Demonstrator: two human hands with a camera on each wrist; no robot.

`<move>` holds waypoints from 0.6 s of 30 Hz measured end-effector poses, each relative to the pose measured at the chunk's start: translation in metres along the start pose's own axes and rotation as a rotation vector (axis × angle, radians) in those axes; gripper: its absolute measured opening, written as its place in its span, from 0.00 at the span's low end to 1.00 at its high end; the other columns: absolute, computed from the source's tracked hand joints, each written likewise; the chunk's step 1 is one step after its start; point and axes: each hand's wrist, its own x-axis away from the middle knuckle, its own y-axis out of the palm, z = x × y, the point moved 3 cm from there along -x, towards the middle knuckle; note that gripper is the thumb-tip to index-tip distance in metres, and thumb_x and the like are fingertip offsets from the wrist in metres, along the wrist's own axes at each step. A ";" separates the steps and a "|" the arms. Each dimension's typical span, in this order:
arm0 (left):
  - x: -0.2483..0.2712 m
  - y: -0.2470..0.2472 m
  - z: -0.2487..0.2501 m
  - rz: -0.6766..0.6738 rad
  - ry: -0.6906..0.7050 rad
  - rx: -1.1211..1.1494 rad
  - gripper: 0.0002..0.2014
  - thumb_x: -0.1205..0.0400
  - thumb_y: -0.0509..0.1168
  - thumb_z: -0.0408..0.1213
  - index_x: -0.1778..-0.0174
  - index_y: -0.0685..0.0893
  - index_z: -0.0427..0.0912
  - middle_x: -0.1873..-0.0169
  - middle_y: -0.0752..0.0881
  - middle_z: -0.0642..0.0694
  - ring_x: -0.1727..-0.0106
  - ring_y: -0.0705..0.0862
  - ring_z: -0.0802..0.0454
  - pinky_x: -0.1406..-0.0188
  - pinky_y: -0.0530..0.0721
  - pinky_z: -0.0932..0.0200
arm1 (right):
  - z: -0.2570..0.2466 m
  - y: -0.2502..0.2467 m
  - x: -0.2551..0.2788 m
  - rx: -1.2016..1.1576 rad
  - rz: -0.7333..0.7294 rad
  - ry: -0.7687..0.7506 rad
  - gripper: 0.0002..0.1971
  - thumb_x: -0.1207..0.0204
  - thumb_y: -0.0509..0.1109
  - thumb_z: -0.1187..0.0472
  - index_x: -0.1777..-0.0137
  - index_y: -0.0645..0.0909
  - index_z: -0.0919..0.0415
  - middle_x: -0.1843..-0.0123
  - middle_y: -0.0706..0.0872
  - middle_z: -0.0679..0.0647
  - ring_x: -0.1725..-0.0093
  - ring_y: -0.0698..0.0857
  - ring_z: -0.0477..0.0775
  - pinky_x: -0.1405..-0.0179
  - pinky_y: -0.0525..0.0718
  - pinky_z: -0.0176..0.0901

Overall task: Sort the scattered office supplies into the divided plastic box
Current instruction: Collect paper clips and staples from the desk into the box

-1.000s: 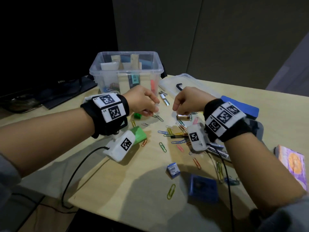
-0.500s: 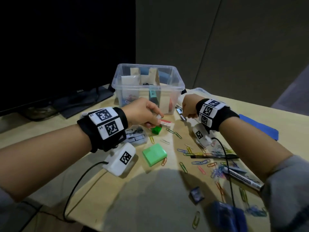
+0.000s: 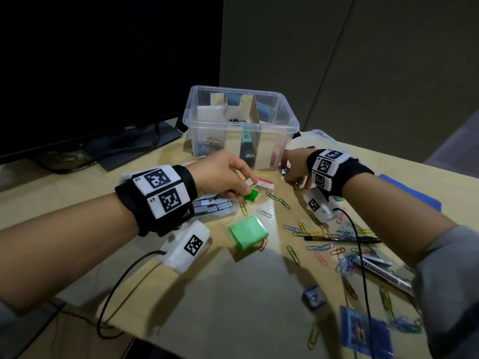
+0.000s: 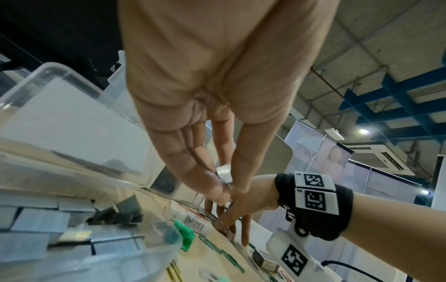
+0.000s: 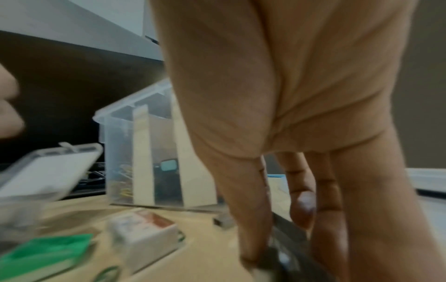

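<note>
Wooden desk (image 3: 233,294), dark room | left grip (image 3: 220,174) pinches metal piece (image 4: 224,174) | right grip (image 3: 295,167): unclear

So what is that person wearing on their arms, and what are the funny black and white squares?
Each wrist has a black wristband, the left wristband and the right wristband, with white plates printed with square black-and-white code markers. Under each wrist hangs a small white camera box, left and right, with its own marker and a thin black cable. Grey sleeves are pushed up the forearms.

Divided box (image 3: 290,117) at table (image 3: 233,294) rear — monitor (image 3: 103,60) left of it, paper clips (image 3: 318,247) in front.
</note>
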 end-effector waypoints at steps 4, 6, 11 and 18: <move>0.007 0.005 0.001 -0.021 -0.005 -0.013 0.10 0.23 0.72 0.25 0.46 0.87 0.36 0.67 0.88 0.41 0.72 0.85 0.57 0.68 0.86 0.66 | 0.007 0.014 0.015 -0.109 -0.148 -0.004 0.15 0.26 0.75 0.66 0.41 0.76 0.64 0.51 0.89 0.65 0.53 0.90 0.66 0.53 0.89 0.61; 0.011 0.008 0.001 -0.023 -0.012 -0.022 0.10 0.22 0.71 0.24 0.46 0.87 0.35 0.69 0.87 0.41 0.75 0.84 0.58 0.71 0.84 0.68 | 0.008 0.021 0.025 -0.142 -0.192 -0.048 0.15 0.28 0.76 0.69 0.45 0.75 0.64 0.49 0.87 0.66 0.56 0.90 0.65 0.58 0.90 0.60; 0.021 0.016 0.002 -0.019 -0.005 -0.038 0.09 0.21 0.70 0.23 0.47 0.87 0.34 0.71 0.85 0.41 0.79 0.81 0.60 0.75 0.80 0.70 | 0.005 0.032 0.047 -0.035 -0.180 -0.167 0.10 0.28 0.75 0.67 0.51 0.78 0.61 0.53 0.84 0.60 0.66 0.84 0.54 0.65 0.89 0.48; 0.026 0.022 0.000 0.053 0.013 -0.016 0.12 0.25 0.73 0.23 0.49 0.83 0.40 0.65 0.86 0.40 0.68 0.86 0.51 0.62 0.88 0.62 | 0.014 0.021 0.057 -0.050 -0.026 -0.198 0.08 0.23 0.62 0.72 0.50 0.81 0.63 0.58 0.86 0.57 0.64 0.87 0.53 0.64 0.87 0.40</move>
